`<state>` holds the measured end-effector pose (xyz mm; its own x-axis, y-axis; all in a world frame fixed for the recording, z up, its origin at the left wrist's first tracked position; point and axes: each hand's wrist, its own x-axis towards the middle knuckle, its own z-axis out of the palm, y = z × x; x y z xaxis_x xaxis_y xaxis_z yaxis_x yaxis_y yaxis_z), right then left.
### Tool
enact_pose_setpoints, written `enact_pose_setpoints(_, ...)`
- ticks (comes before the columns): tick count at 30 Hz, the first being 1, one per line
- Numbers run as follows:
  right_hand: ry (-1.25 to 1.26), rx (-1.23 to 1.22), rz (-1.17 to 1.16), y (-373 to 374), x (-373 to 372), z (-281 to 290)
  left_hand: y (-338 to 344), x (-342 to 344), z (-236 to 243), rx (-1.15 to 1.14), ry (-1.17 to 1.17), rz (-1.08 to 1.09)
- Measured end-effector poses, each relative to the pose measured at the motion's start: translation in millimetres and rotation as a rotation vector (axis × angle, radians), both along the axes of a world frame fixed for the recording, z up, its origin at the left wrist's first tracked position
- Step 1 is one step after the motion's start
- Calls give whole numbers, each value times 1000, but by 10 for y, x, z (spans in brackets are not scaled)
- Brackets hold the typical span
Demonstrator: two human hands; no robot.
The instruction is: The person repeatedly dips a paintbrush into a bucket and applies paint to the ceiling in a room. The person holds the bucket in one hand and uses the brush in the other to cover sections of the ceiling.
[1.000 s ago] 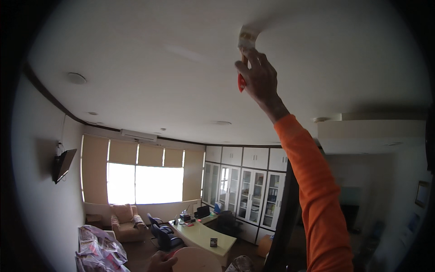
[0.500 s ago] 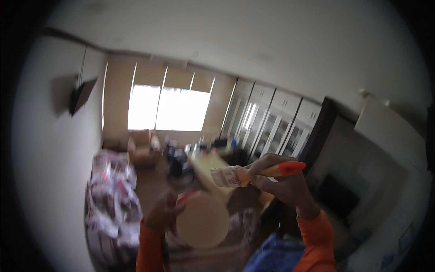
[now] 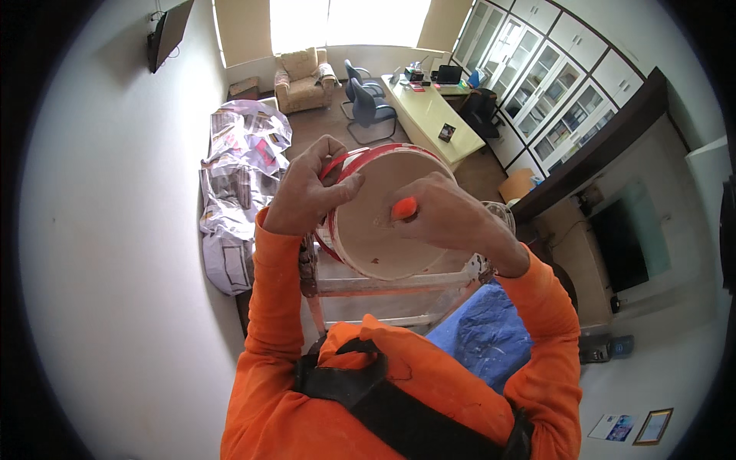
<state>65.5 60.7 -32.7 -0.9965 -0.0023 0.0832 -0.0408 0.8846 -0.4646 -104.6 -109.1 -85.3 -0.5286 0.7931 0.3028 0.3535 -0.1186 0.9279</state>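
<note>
My left hand (image 3: 314,192) grips the red rim and handle of a round paint bucket (image 3: 368,249), its inside pale beige. My right hand (image 3: 448,215) is over the bucket, closed on a paintbrush; only the orange handle end (image 3: 403,207) shows, and the bristle end is hidden under the hand. The bucket is at the top of a paint-spattered metal ladder or platform (image 3: 395,284), just in front of my orange-clad body.
Below lie a blue sheet (image 3: 479,333) and plastic-and-paper-covered items (image 3: 241,192) along the left wall. Beyond stand a desk (image 3: 429,115), chairs (image 3: 372,111), an armchair (image 3: 299,84) and cabinets (image 3: 544,100). A wall television (image 3: 169,34) hangs left; a dark screen (image 3: 621,245) is right.
The view has tipped down from the ceiling. My right hand and brush have come down from the ceiling into the bucket, which my left hand holds.
</note>
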Motion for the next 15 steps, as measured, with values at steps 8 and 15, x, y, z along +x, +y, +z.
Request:
enact_pose_setpoints(8,-294,126,-143,-36,-156,-333,25,99,6,2,-22,39)
enact_pose_setpoints(15,-100,-66,-120,61,32,-128,55,137,11,7,-61,17)
